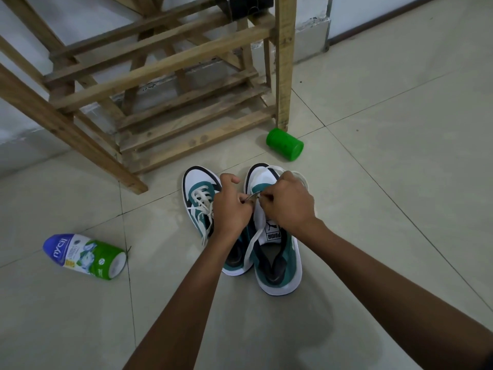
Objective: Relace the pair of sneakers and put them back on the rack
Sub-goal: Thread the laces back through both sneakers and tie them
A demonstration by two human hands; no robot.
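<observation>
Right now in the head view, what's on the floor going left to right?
Powder bottle → left sneaker → right sneaker, both hands working its lace → green jar, set further back by the rack's leg.

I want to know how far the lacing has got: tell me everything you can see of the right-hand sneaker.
The right-hand sneaker stands upright on the tiled floor, toe toward the wooden rack, beside its laced partner. It is white and teal with dark trim, a white sole and a Puma tongue label. Few eyelets look laced. Both hands, left and right, pinch its cream lace over the forefoot.
</observation>
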